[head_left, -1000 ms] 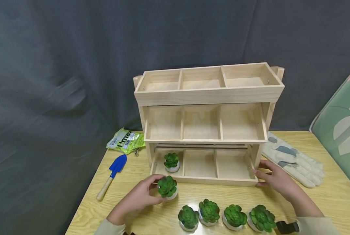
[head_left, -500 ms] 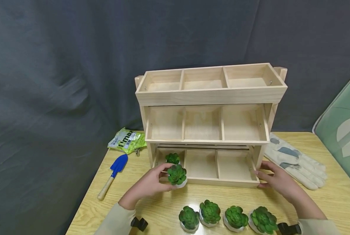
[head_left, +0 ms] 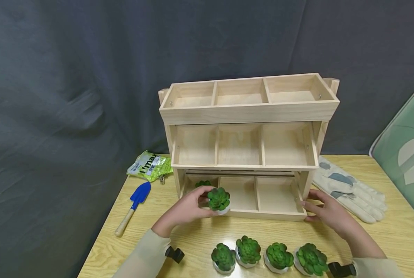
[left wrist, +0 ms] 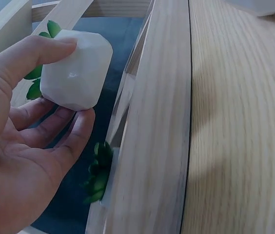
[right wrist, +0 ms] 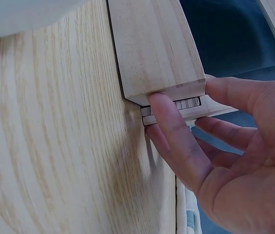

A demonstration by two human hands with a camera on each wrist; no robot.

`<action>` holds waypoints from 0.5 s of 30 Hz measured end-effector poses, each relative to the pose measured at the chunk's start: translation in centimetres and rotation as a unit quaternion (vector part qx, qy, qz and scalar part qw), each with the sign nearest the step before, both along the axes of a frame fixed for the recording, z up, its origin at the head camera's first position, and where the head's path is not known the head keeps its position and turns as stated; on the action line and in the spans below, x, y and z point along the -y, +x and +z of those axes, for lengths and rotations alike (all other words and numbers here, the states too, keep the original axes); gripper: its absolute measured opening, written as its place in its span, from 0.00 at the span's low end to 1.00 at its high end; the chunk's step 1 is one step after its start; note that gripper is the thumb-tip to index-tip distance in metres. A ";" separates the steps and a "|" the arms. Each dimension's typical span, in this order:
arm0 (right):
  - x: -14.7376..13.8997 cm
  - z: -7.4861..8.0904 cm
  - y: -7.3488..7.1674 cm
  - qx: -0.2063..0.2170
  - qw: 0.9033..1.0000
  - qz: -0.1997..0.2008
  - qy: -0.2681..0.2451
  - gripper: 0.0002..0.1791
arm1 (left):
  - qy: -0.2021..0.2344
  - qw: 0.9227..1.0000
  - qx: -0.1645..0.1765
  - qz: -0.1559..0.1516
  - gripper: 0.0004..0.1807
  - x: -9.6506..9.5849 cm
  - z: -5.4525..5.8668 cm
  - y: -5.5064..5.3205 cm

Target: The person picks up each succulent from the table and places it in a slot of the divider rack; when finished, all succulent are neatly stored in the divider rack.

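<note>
In the head view my left hand (head_left: pixel 187 208) holds a small potted succulent (head_left: pixel 219 199) in front of the bottom tier of a three-tier wooden plant stand (head_left: pixel 248 114). The left wrist view shows thumb and fingers pinching its white faceted pot (left wrist: pixel 76 70), which is tipped sideways in that view. Another succulent (head_left: pixel 202 183) sits in the bottom left compartment, partly hidden behind the hand. My right hand (head_left: pixel 326 210) grips the stand's lower right corner; the right wrist view has its thumb (right wrist: pixel 176 131) against the end of the wood and other fingers round it.
Several potted succulents (head_left: pixel 247 250) stand in a row at the table's front. Left of the stand lie a blue trowel (head_left: pixel 139 194) with a wooden handle and a green-and-white packet (head_left: pixel 150 166). Pale work gloves (head_left: pixel 349 189) lie to the right.
My left hand has carried the succulent rightward and up, from the stand's front left corner to beside the bottom middle compartment. The right hand keeps its place on the stand.
</note>
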State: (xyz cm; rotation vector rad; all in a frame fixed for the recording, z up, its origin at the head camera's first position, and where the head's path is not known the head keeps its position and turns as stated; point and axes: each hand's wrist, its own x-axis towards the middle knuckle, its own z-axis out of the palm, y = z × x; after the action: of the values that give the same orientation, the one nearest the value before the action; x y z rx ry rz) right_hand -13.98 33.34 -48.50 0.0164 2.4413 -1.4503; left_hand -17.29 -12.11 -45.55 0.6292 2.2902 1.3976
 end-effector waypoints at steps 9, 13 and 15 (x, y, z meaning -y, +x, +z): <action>0.2 0.1 -0.1 0.001 1.000 -0.001 -0.002 0.39 | -0.018 1.000 -0.003 0.016 0.40 -1.5 0.3 -0.7; 0.2 0.2 0.1 -0.002 1.000 -0.001 0.003 0.39 | -0.035 0.999 -0.012 0.019 0.40 -2.7 0.5 -1.3; 0.2 0.2 0.1 0.000 1.000 -0.001 0.003 0.40 | -0.041 0.999 -0.017 0.020 0.40 -3.3 0.5 -1.7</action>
State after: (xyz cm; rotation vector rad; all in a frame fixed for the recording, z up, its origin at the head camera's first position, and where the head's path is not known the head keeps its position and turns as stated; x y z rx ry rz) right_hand -13.90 33.13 -48.26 0.0207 2.4460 -1.4434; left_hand -18.95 -8.85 -45.02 0.5905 2.3861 1.3115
